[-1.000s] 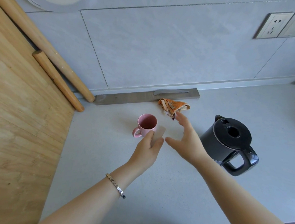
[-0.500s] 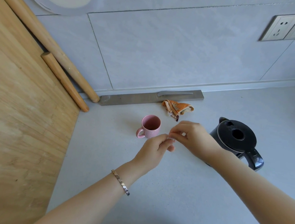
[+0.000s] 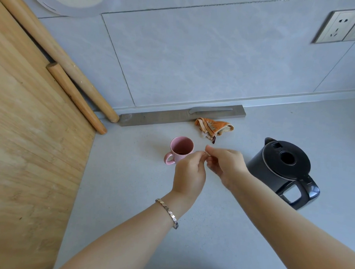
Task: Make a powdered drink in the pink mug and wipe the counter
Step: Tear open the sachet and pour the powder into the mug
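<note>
**Both hands pinched together beside the pink mug**

The left hand [image 3: 190, 171] and the right hand [image 3: 225, 164] are held close together just above the bench [image 3: 129, 193], their fingertips meeting at a point just right of the pink mug [image 3: 180, 149]. Each grip is seen pressed together on something small and pale between the fingertips; what that thing is cannot be made out, since it is almost wholly hidden by the fingers and blurred. A metal bracelet [image 3: 168, 212] is worn on the left wrist.

The pink mug stands upright on the bench, its handle turned toward the lower left. Its near rim is partly covered by the left hand. The inside is shadowed, with something dark at the bottom that cannot be identified.

A crumpled orange cloth [image 3: 214, 127] lies behind the mug and to its right, apart from it, close to a grey metal strip [image 3: 163, 116] set along the foot of the wall. A black kettle [image 3: 281, 169] stands to the right of the hands, lid shut, handle toward the lower right. No brand or writing can be read on it, nor on anything else.

A wooden board [image 3: 29, 148] is cut off at the left edge, with two wooden rolling pins [image 3: 72, 89] leaned behind it, the longer one cut off at the top. A wall socket [image 3: 338, 28] is cut off at the right edge, and a pale round shape at the top.
</note>
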Tool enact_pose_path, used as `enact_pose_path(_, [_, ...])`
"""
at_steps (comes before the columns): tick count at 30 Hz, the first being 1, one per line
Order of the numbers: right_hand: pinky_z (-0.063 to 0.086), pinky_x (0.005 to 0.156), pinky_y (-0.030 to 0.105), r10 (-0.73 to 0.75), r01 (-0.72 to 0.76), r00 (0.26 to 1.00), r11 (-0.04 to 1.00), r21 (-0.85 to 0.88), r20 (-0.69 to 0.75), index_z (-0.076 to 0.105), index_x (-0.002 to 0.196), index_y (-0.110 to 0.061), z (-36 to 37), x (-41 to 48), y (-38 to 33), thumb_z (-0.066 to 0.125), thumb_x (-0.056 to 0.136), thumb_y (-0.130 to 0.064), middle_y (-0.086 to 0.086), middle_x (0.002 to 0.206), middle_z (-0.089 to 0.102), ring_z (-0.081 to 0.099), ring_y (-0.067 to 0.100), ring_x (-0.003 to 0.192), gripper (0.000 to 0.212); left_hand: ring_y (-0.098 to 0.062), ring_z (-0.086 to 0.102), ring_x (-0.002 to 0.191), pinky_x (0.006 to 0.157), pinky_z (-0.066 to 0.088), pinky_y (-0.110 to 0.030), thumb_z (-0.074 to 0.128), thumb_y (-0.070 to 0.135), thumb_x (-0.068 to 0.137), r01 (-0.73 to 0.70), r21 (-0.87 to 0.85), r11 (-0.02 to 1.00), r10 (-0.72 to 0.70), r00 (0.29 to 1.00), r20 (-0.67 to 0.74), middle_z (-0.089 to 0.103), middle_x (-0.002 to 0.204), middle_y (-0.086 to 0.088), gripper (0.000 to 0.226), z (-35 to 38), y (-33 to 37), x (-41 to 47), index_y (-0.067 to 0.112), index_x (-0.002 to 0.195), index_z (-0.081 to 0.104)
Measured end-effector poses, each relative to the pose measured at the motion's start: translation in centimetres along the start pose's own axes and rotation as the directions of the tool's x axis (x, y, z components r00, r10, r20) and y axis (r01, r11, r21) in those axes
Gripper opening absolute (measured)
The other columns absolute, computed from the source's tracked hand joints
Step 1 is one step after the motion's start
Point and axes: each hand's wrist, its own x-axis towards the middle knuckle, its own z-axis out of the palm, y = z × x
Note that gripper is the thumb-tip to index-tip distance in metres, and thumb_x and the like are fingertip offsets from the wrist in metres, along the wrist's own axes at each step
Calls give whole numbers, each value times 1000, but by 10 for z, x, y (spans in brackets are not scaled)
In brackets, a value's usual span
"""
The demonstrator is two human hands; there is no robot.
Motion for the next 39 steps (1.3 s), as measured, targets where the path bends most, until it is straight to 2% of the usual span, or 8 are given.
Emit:
enact_pose_path(3, [48, 38, 16, 103, -83, 986, 985, 149, -130, 56, 56, -2, 9, 6, 10, 66, 81, -1, 6, 49, 50, 46, 8, 27, 27, -20, 58, 66, 60, 48, -29, 44, 7, 89, 94, 68, 993, -96, 995, 24, 68, 72, -11, 24, 7, -4, 0, 6, 78, 65])
enact_pose_path(7, [55, 62, 24, -84, 51, 990, 961, -270, -112, 67, 65, -1, 10, 17, 22, 62, 86, -14, 3, 53, 57, 54, 10, 43, 25, -19, 55, 66, 53, 38, -20, 41, 8, 90, 200, 161, 966, -211, 976, 53, 69, 77, -13, 26, 11, -15, 4, 5, 81, 65])
enact_pose_path(15, [54, 60, 28, -289, 243, 957, 725, -645, 35, 71, 63, -8, 0, 27, 28, 63, 85, -18, 4, 60, 68, 60, 14, 57, 26, -13, 53, 68, 52, 31, -7, 43, 9, 92, 198, 220, 955, -223, 971, 92, 72, 83, -10, 25, 14, -23, 0, 5, 88, 67])
enact_pose_path(22, [43, 61, 26, -154, 31, 961, 885, -464, -230, 58, 45, -11, 18, 48, 43, 64, 80, -16, 2, 48, 54, 50, 17, 49, 36, -27, 54, 66, 48, 32, -24, 40, 2, 87, 257, 356, 898, -318, 940, 124, 68, 81, -21, 23, 22, -24, 9, -3, 78, 61])
enact_pose_path(27, [41, 53, 26, -31, -107, 927, 933, -344, -373, 53, 58, -11, -4, 70, 33, 56, 84, -12, 5, 63, 52, 54, 21, 56, 26, -31, 64, 60, 48, 43, -28, 40, 5, 78, -34, 347, 937, -13, 991, 132, 68, 63, -16, 26, 25, 2, 1, 1, 70, 64])
enact_pose_path(30, [47, 51, 25, -54, -43, 948, 955, -293, -313, 63, 55, -9, -8, 79, 27, 62, 83, -12, 4, 51, 55, 49, 15, 43, 28, -26, 62, 77, 59, 39, -20, 40, 8, 92, 158, 220, 963, -186, 976, 112, 69, 83, -16, 24, 21, -4, 16, 1, 86, 62])
enact_pose_path(34, [55, 73, 40, -101, -40, 972, 820, -572, -213, 59, 53, -3, -15, 85, 41, 54, 88, -9, 10, 52, 55, 52, 20, 51, 36, -12, 57, 81, 65, 36, -3, 43, 15, 95, 207, 177, 962, -210, 978, 2, 71, 98, -9, 25, 3, -11, 41, 5, 96, 65])
enact_pose_path(39, [31, 57, 28, -107, 36, 994, 517, -855, -22, 50, 63, -4, -47, 94, 64, 48, 89, -3, 21, 69, 41, 35, 18, 61, 26, -26, 54, 92, 82, 46, -41, 55, 13, 89, 180, 198, 963, -163, 982, -99, 59, 90, -9, 18, -2, -18, 44, 5, 90, 72])
